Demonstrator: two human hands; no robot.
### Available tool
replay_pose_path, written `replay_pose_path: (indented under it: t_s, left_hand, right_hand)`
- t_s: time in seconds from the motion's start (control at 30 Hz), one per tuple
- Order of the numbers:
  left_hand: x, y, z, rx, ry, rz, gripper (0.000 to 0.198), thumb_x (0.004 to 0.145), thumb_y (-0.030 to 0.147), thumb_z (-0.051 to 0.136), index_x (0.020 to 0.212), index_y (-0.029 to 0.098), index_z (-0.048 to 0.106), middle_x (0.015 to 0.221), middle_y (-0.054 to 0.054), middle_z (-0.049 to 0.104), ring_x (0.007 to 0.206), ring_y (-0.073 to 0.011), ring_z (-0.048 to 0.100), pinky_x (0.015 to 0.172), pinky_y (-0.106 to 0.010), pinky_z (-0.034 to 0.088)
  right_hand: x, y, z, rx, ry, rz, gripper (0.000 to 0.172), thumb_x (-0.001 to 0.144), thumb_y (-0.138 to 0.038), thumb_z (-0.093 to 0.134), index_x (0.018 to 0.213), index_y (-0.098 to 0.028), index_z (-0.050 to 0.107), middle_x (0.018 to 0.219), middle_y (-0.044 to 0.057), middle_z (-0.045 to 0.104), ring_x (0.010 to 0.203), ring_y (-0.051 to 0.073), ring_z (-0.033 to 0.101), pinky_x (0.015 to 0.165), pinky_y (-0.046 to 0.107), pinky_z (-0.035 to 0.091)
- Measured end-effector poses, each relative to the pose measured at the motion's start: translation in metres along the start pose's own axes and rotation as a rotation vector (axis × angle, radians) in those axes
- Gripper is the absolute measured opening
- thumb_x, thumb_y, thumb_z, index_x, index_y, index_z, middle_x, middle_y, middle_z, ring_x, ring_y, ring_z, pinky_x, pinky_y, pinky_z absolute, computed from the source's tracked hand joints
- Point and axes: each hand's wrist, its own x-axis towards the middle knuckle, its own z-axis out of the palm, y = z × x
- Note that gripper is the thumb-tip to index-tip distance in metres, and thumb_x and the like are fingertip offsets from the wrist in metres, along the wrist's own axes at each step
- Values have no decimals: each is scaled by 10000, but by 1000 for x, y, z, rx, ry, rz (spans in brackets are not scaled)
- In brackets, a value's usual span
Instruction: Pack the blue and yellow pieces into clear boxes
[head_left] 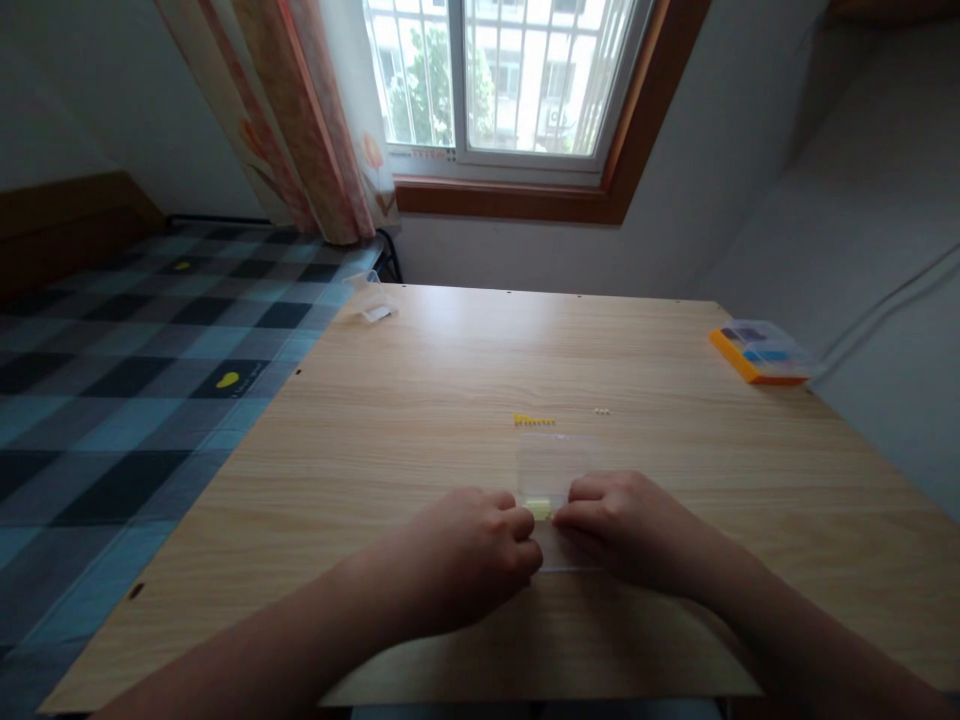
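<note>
On the wooden table [375, 450] lies a clear flat plate [559, 460], partly covered by both hands. A small pale yellow block of pieces [538, 510] sits on it between my fingers. My left hand [480, 545] is closed at the block's left side, fingertips curled and partly hidden. From the right, my right hand [619, 525] pinches at the block's other end; whatever its fingertips hold is too small to make out. Just beyond the plate is a row of small yellow pieces [532, 420]. Several tiny whitish pieces [601, 411] lie to its right.
An orange case with a clear lid [761, 352] rests at the table's right edge. A clear plastic box [373, 300] stands at the far left corner. Left of the table is a bed with a checked cover [150, 400]; a window [510, 90] is beyond.
</note>
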Motion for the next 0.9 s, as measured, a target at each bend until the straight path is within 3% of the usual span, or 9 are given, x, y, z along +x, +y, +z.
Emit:
replay_pose_path:
  t_s: [0.73,0.9]
  left_hand:
    - [2,-1,3,1,-6,27,128,902,115,686,811,195,646,818,-7,697,728,-195,644,617,-341,516]
    - [2,-1,4,-8,3,24,134,915,115,671,810,193,642,806,-19,695,731,-194,638,610,-321,507]
  right_hand:
    - [1,-1,3,-78,-2,25,170,883,-64,605,769,-171,672,754,19,658,627,118,504,567,278,261]
    - [-2,-3,2,-72,66,-27,204,907,-90,575,752,-179,673,721,14,641,598,115,490,551,285,264]
